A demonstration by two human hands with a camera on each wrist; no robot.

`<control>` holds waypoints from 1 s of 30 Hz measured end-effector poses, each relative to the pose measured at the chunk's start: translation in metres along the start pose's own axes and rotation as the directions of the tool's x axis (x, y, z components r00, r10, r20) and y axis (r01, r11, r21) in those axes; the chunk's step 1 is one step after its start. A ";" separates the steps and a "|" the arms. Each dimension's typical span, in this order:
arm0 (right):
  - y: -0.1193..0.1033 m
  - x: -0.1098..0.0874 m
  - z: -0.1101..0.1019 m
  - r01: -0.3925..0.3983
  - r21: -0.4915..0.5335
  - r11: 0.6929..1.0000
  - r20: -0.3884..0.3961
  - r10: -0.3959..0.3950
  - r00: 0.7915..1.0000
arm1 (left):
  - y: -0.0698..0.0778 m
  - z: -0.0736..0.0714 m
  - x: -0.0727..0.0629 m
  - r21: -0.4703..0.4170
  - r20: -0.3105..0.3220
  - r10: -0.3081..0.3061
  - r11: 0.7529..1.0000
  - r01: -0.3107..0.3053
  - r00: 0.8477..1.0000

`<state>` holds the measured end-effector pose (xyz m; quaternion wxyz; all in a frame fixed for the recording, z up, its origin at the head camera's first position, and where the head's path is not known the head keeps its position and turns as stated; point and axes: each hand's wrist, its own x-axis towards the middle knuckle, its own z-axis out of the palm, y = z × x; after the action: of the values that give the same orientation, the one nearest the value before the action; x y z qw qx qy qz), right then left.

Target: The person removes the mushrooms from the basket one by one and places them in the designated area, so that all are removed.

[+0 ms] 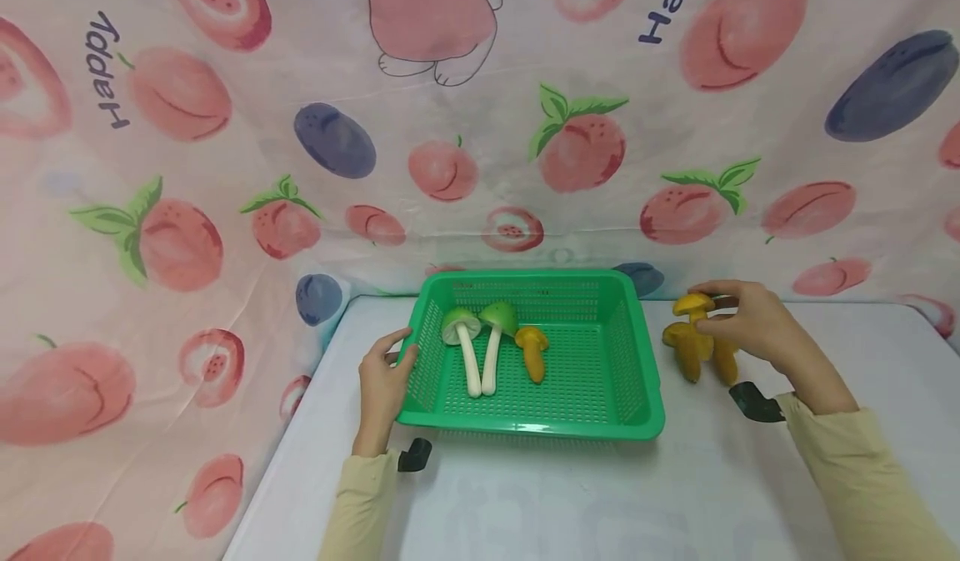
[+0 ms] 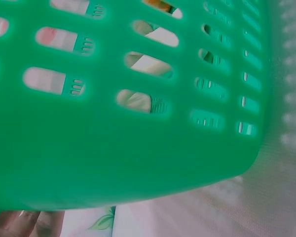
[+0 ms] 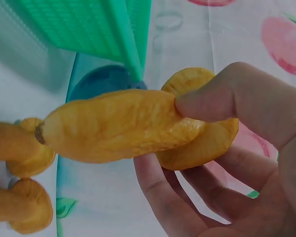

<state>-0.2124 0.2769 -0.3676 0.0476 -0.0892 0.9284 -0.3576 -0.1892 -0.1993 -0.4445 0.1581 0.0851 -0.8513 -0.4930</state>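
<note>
My right hand (image 1: 757, 328) pinches a yellow mushroom (image 3: 113, 126) between thumb and fingers, near its cap. It is raised above two more yellow mushrooms (image 1: 688, 353) on the table to the right of the green basket (image 1: 540, 429). Those two also show at the left edge of the right wrist view, stems pointing left. At the basket's left rim, my left hand (image 1: 384, 382) grips the edge; in the left wrist view its fingers (image 2: 49, 224) show just past the rim. Inside the basket lie two green-capped mushrooms (image 1: 491, 361) with white stems and one yellow mushroom (image 1: 534, 357).
A white-covered table (image 1: 510, 503) carries everything. Behind it hangs a pink fruit-print cloth (image 1: 450, 227), close to the basket's far side, and the cloth continues down the left side. Dark wrist camera mounts (image 1: 756, 403) stick out from both sleeves.
</note>
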 end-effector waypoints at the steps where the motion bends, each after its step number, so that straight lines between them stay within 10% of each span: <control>1: 0.002 0.000 -0.001 -0.003 0.001 1.000 -0.003 0.003 1.000 | 0.000 0.000 0.000 0.000 0.001 0.000 1.000 0.000 1.000; 30: 0.071 -0.009 -0.013 -0.145 -0.062 0.988 -0.057 0.141 0.988 | 0.000 0.001 -0.001 -0.015 -0.012 0.007 1.000 -0.007 1.000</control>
<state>-0.2150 0.3390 -0.4056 0.0457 -0.0145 0.9446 -0.3247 -0.1892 -0.1982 -0.4455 0.1656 0.0839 -0.8468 -0.4985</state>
